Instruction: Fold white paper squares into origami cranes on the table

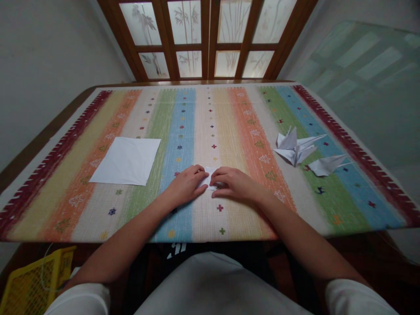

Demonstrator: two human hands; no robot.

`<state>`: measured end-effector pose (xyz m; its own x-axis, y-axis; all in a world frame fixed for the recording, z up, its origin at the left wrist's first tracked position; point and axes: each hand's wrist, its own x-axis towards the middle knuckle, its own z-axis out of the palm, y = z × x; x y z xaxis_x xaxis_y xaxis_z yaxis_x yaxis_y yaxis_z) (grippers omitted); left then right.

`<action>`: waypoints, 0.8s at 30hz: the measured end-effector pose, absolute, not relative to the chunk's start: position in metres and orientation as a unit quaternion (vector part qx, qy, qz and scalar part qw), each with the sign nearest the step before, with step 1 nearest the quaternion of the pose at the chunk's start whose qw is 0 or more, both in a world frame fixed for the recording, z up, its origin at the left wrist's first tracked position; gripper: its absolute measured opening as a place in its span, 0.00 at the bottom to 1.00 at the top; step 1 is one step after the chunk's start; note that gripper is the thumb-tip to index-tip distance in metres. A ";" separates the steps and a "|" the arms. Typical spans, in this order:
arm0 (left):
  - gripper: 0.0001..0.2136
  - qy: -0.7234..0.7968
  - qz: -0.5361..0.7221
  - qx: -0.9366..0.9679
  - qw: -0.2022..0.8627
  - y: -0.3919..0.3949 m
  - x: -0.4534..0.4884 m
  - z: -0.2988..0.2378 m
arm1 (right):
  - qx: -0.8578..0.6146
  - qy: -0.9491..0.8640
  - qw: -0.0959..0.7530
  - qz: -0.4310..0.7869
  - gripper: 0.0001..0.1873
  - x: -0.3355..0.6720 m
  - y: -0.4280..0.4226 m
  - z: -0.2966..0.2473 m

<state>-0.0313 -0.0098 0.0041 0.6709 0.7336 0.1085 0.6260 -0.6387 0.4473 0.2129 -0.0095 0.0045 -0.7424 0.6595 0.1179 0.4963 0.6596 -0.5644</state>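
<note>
A small folded white paper lies on the striped tablecloth near the table's front edge. My left hand rests on its left side with fingers curled and pressed down on it. My right hand covers its right side, fingertips pinching the paper against the cloth. Most of the paper is hidden under both hands.
A flat white paper sheet lies to the left. Two folded paper cranes sit at the right. A yellow crate stands on the floor at lower left. Wooden-framed glass doors are behind the table.
</note>
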 end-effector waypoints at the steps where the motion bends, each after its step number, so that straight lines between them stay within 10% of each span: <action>1: 0.12 0.379 0.143 0.894 0.194 -0.010 -0.032 0.005 | -0.330 -0.896 0.152 0.255 0.07 0.213 -0.010 0.005; 24: 0.11 0.356 0.105 0.896 0.244 -0.003 -0.046 0.017 | -0.395 -0.880 0.177 0.195 0.10 0.205 -0.012 0.002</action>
